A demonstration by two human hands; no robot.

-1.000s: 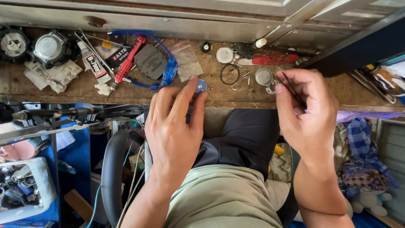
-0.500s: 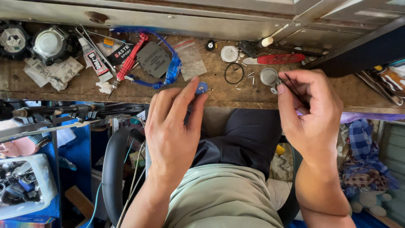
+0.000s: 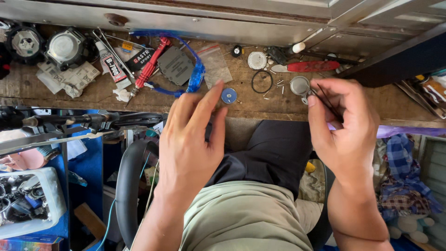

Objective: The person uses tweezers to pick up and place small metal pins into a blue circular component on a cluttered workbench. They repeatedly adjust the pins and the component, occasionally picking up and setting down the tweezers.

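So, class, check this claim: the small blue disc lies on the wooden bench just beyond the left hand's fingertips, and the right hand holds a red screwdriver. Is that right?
Not quite. The blue disc does lie on the wooden bench just beyond the left hand, but the right hand holds thin dark tweezers, not a red screwdriver. The red screwdriver lies untouched on the bench, further left. The head view shows this.
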